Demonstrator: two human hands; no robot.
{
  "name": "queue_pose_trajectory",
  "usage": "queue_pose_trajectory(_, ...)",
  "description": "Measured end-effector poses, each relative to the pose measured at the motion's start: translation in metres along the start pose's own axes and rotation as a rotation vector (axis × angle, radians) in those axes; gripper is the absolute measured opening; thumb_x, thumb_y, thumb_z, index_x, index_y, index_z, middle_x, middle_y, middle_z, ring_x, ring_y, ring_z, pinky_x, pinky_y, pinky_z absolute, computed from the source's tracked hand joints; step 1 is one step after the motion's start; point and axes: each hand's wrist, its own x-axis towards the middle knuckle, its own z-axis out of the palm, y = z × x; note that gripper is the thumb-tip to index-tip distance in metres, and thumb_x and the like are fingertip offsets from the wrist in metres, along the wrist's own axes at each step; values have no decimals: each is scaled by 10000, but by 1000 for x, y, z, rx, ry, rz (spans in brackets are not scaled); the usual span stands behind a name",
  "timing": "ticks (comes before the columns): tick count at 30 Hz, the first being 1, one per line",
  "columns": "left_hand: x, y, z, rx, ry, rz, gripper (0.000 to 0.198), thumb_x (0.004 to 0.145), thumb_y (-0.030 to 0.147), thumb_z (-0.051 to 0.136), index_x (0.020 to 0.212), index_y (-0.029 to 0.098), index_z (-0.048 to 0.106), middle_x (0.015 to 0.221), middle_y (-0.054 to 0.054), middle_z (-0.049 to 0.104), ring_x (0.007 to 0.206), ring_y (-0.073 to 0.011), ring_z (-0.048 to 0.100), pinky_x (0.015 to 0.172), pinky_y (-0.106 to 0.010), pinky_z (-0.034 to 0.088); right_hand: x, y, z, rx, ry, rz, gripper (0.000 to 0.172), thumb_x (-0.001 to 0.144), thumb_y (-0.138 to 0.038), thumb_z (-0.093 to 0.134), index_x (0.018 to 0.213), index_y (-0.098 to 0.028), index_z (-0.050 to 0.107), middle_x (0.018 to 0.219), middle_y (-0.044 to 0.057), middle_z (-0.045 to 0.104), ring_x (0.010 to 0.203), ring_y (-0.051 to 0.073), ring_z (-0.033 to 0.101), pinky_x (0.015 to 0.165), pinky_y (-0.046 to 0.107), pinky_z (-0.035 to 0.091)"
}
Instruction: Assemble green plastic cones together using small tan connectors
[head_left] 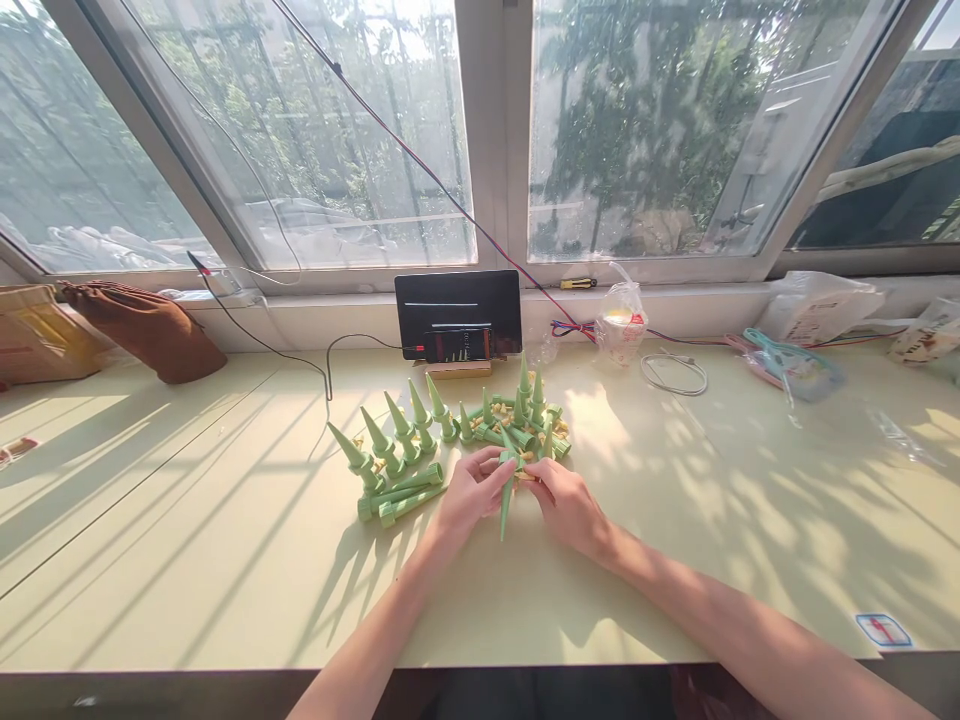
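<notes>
My left hand point(471, 492) and my right hand point(564, 502) meet over the pale table point(225, 540), both closed on one green cone-shaped spike point(507, 498) that points down toward me. Just behind them lies a loose pile of green spikes and small yellow parts point(525, 420). To the left, a curved row of green spikes point(397, 432) stands upright, and a few more spikes point(405, 492) lie flat beside my left hand.
A black tablet point(458, 308) with a phone point(457, 346) in front leans at the window sill. A brown pouch point(146, 328) and a box point(37, 335) sit far left. A plastic bag point(621, 322), a white cable point(673, 373) and packets point(814, 305) lie at the right.
</notes>
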Motion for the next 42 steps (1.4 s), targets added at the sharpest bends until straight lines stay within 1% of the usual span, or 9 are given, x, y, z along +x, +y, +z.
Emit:
queue_pose_trajectory(9,0,0,0,1,-48,1,506,715,538,792,1054,185,665,662,37,484,458,-30,268,445,-212,173,1,-1,-1,142,-52,135,244,1025,-270,423,887,-189,608,732,25,636,626,149,592,587,258,484)
queue_pose_trajectory(14,0,1,1,-2,-71,10,501,712,536,793,1054,190,676,651,45,451,467,-37,254,451,-220,157,4,-6,-6,250,-99,198,289,1023,-321,414,840,-183,589,656,6,581,546,129,503,523,252,435)
queue_pose_trajectory(20,0,1,0,1,-94,17,483,717,518,794,1059,195,685,675,33,478,484,-42,272,454,-221,165,8,-13,-10,519,-187,438,347,1001,-423,433,722,-219,466,472,-60,406,408,106,387,406,235,345)
queue_pose_trajectory(23,1,0,-1,1,-108,24,465,735,507,785,1068,198,684,676,36,465,492,-43,265,455,-220,164,9,-13,-11,628,-249,538,365,989,-464,431,712,-227,430,457,-73,383,379,99,368,390,234,316)
queue_pose_trajectory(26,1,-1,-1,6,-99,32,444,756,497,774,1071,197,681,690,32,472,490,-38,268,453,-217,172,9,-13,-11,664,-274,581,374,982,-496,438,726,-223,440,446,-81,380,367,94,352,389,232,307)
queue_pose_trajectory(30,2,-1,-1,4,-68,32,436,757,500,773,1058,200,676,667,40,484,468,-33,263,445,-214,175,10,-16,-11,565,-194,513,355,991,-486,449,800,-198,530,495,-60,449,410,100,394,410,233,340)
queue_pose_trajectory(34,4,-3,-2,-23,7,18,459,726,508,795,1045,205,665,636,49,506,444,-34,284,433,-210,189,9,-17,-10,389,-94,337,271,992,-417,489,956,-169,593,743,15,632,499,97,475,479,238,406)
queue_pose_trajectory(37,4,-3,-2,-52,49,-5,478,699,510,814,1022,199,650,616,48,535,425,-32,286,420,-206,189,8,-13,-9,273,-47,267,237,978,-387,533,1052,-171,595,856,42,682,506,93,490,511,246,452)
queue_pose_trajectory(42,2,2,1,-66,58,-23,462,677,545,817,899,188,626,435,101,352,390,-41,241,410,-202,166,5,-6,-6,155,-24,169,208,979,-379,552,1066,-200,612,905,47,679,543,106,532,543,252,489)
